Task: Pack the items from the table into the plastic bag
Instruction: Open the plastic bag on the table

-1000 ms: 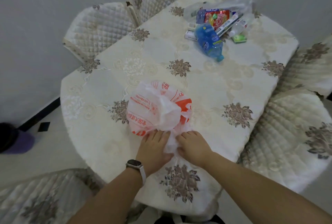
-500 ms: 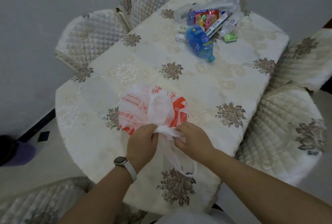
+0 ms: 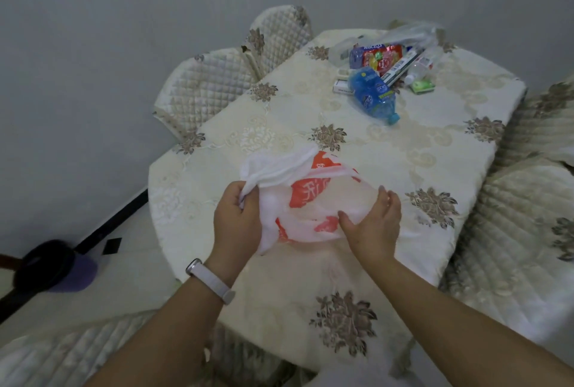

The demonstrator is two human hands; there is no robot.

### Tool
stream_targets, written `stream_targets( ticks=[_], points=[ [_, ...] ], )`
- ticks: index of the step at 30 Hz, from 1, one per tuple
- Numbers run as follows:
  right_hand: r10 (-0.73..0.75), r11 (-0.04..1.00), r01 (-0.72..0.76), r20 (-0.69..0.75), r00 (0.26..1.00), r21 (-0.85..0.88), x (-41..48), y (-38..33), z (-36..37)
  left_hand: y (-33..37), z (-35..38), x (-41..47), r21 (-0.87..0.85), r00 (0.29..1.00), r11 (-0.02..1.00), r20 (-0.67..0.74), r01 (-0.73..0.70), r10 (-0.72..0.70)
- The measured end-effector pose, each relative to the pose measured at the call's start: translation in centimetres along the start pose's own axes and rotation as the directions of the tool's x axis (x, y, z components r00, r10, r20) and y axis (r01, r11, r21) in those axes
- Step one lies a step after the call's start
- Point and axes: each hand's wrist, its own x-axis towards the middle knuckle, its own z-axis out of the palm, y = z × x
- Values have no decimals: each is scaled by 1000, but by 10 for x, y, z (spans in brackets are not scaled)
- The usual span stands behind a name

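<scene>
A white plastic bag (image 3: 313, 200) with red-orange print hangs crumpled between my hands above the near part of the table. My left hand (image 3: 237, 219) grips its white handle edge in a closed fist. My right hand (image 3: 374, 220) holds the bag's other side between thumb and spread fingers. At the far end lie the items: a blue water bottle (image 3: 371, 94) on its side, a red snack packet (image 3: 380, 57), a long dark box (image 3: 400, 68), a small clear bottle (image 3: 419, 68), a green pack (image 3: 421, 86) and small white boxes (image 3: 343, 86).
The table (image 3: 403, 144) wears a cream cloth with brown flowers. Quilted chairs stand at the far left (image 3: 214, 88), the right (image 3: 521, 231) and the near left (image 3: 62, 355). A clear plastic bag (image 3: 413, 32) lies behind the items. A dark and purple object (image 3: 52, 268) sits on the floor.
Both hands lifted the bag off the cloth and pulled apart, spreading it. The left hand went from flat on the bag to gripping its handle; the camera view shifted left.
</scene>
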Motion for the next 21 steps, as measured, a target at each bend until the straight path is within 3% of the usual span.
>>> stream_targets(
  ticks=[5, 7, 9, 11, 14, 21],
  points=[
    [-205, 973, 203, -9, 979, -113, 16, -25, -8, -11, -31, -6, -68, 995, 993, -26, 98, -100],
    [-308, 928, 324, 114, 945, -181, 23, -39, -2, -16, -41, -11, -98, 992, 987, -9, 126, -127],
    [-423, 873, 466, 252, 870, -143, 25, -52, 8, -22, -51, -17, -125, 984, 976, 2, 176, -177],
    [-424, 886, 459, 299, 855, -57, 21, -62, 13, -30, -62, -21, -136, 975, 966, -11, 219, -223],
    [-327, 942, 335, 304, 894, 29, 16, -67, 10, -38, -82, -23, -85, 967, 968, -72, 237, -243],
    [-462, 789, 573, 402, 790, -220, 34, -68, -39, -41, -118, -13, 164, 981, 973, -134, 161, -140]
  ],
)
